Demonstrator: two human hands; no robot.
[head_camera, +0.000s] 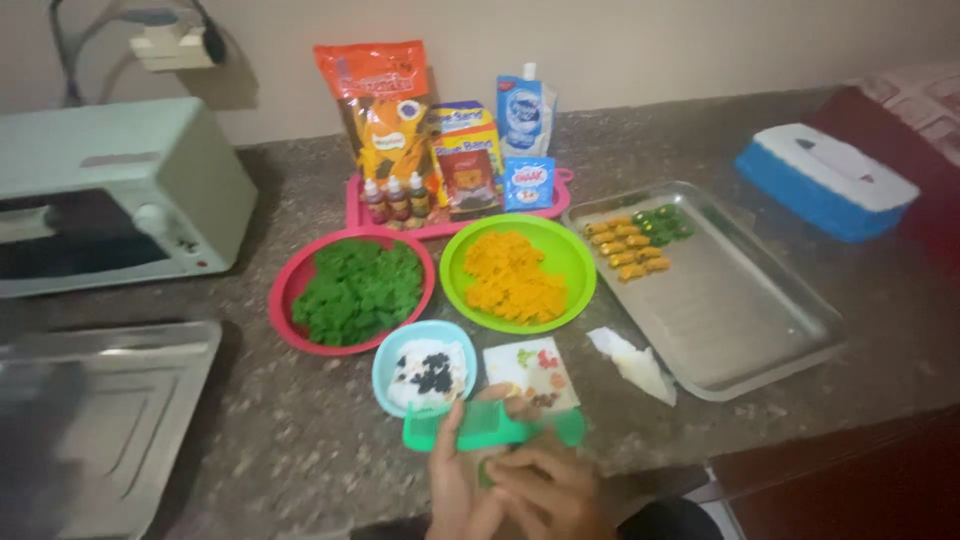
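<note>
- My left hand (455, 470) holds a green plastic comb (490, 428) flat across its fingers, at the near edge of the stone counter (300, 440).
- My right hand (545, 492) lies over the left palm, fingers curled together and pressing a small piece of green dough (485, 472) just below the comb; most of the piece is hidden.
- Just beyond the comb stands a small blue bowl (424, 375) holding white stuff with dark bits, and beside that bowl lies a small printed card (531, 370).
- Past the blue bowl sit a pink bowl (352, 288) of green dough pieces and a lime bowl (517, 270) of orange pieces.
- To the right of the comb lies a metal tray (715, 290); small orange and green shaped pieces (640, 240) sit at its far end.
- A white piping bag (632, 362) lies between the card and the tray.
- Far behind the comb, a pink tray (455, 205) carries packets and small bottles.
- Far left of the comb stands a pale green oven (110, 190).
- A blue and white box (825, 180) sits beyond the metal tray.
</note>
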